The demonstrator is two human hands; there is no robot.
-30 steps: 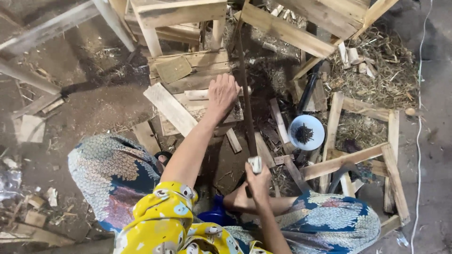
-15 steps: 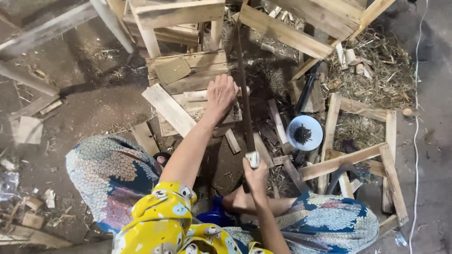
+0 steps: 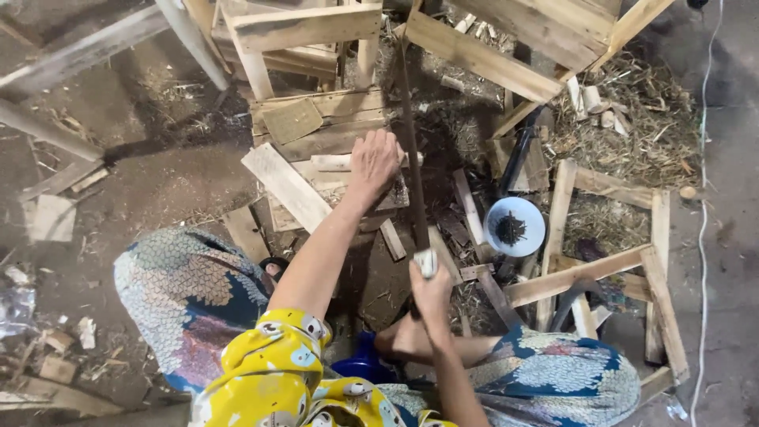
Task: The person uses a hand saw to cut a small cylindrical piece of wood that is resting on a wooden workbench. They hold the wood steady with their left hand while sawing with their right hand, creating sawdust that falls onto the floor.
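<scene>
A long, dark, narrow saw blade [image 3: 410, 150] runs away from the person over pale wooden slats [image 3: 332, 170]; the right hand [image 3: 431, 289] clenches its handle, while the left hand [image 3: 373, 162] presses flat on the slats beside the blade. Around lie a dirt floor [image 3: 158, 190], straw [image 3: 632, 126], rough wooden frames [image 3: 601, 269] and a white bowl of nails [image 3: 514, 227].

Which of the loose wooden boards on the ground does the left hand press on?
The left hand presses the short pale board lying crosswise beside the saw blade; the longer diagonal plank lies untouched to its left.
</scene>
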